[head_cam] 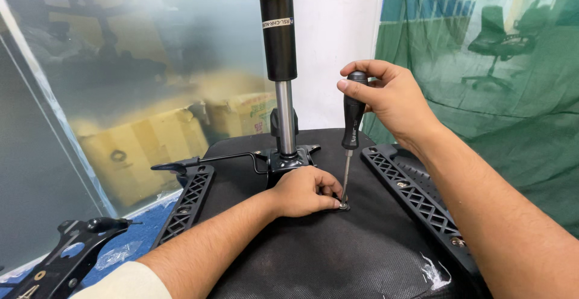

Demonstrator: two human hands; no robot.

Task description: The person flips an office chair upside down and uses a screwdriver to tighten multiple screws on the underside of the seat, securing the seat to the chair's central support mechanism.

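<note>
Gripping an upright screwdriver (353,115), right hand (389,97) fisted; left hand (307,190) pinches screw (344,205).

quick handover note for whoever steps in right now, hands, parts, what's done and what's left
Right hand: gripping the screwdriver upright, tip in the screw.
Left hand: resting on the upturned seat, fingertips steadying that screw.
Parts: gas-lift column stands in the mechanism plate; armrest brackets lie on both sides of the seat.
Done: column seated, screw started.
Left: this screw isn't visibly tight yet; the rest can't be judged.
</note>
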